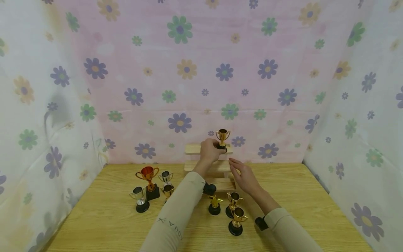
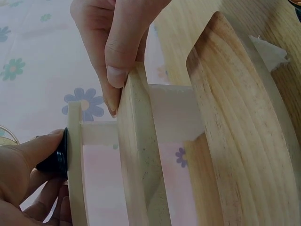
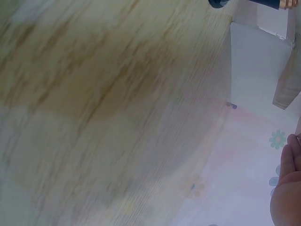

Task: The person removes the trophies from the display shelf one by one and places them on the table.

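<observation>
My left hand (image 1: 211, 151) grips the black base of a small gold trophy cup (image 1: 223, 134), which stands upright at the right part of the top shelf of a three-tier wooden stand (image 1: 192, 150). In the left wrist view the black base (image 2: 56, 160) meets the top tier's board, with the left hand (image 2: 23, 188) around it. My right hand (image 1: 245, 176), fingers fairly straight, touches the right end of the middle shelf (image 2: 141, 141). Near the right forearm, two gold trophy cups (image 1: 238, 215) and a small gold figure trophy (image 1: 214, 202) stand on the table.
Left of the stand are a larger bronze-red trophy cup (image 1: 148, 173), a silver trophy cup (image 1: 140, 196), another silver cup (image 1: 166, 176) and a gold cup (image 1: 168, 190) partly behind the left sleeve (image 1: 181, 210). Flowered cloth (image 1: 201, 52) walls in the wooden table (image 1: 302, 210).
</observation>
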`<state>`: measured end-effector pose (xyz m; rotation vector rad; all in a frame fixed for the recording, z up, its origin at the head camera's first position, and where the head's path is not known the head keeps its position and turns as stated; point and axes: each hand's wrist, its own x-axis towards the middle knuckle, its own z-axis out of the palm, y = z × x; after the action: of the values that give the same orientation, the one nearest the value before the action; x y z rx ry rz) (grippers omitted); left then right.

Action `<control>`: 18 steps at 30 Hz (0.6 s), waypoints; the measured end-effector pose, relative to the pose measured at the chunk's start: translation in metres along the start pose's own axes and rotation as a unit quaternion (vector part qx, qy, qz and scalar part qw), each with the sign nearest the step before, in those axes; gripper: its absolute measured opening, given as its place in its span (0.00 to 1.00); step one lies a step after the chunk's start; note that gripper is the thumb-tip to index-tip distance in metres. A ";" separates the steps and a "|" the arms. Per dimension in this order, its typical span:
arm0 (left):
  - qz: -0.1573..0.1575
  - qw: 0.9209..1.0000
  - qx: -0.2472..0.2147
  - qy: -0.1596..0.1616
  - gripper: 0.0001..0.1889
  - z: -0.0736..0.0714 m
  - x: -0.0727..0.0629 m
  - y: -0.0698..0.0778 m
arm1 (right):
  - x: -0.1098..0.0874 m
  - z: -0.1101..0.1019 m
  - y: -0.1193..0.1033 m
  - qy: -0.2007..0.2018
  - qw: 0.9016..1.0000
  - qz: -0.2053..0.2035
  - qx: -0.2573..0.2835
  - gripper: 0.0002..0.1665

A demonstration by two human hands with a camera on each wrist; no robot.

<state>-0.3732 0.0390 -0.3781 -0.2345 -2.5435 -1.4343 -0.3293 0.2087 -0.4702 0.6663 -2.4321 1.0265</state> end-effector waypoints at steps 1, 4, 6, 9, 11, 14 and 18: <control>0.000 1.000 -0.001 0.000 0.12 0.000 0.000 0.000 | 0.000 0.000 0.000 -0.002 1.000 0.002 0.001 0.21; -0.004 1.000 0.003 0.000 0.13 -0.001 0.001 -0.001 | 0.000 0.000 -0.001 -0.006 1.000 0.007 0.001 0.21; -0.006 1.000 0.008 0.000 0.15 -0.002 0.001 -0.002 | 0.000 0.000 -0.001 -0.007 1.000 0.008 0.001 0.21; -0.010 1.000 0.006 0.002 0.18 -0.004 0.000 -0.001 | 0.000 0.000 0.000 -0.005 1.000 0.002 -0.001 0.21; -0.009 1.000 0.003 0.005 0.19 -0.005 0.000 -0.001 | 0.000 0.000 0.002 -0.004 1.000 0.000 -0.002 0.21; -0.010 1.000 -0.004 0.007 0.19 -0.007 0.000 -0.001 | 0.001 0.000 0.003 -0.005 1.000 0.000 -0.001 0.21; -0.007 1.000 -0.006 0.006 0.19 -0.009 0.000 -0.003 | 0.002 -0.001 0.003 -0.011 1.000 0.004 0.003 0.22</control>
<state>-0.3731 0.0298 -0.3761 -0.2092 -2.5326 -1.4509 -0.3328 0.2107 -0.4702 0.6743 -2.4535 1.0352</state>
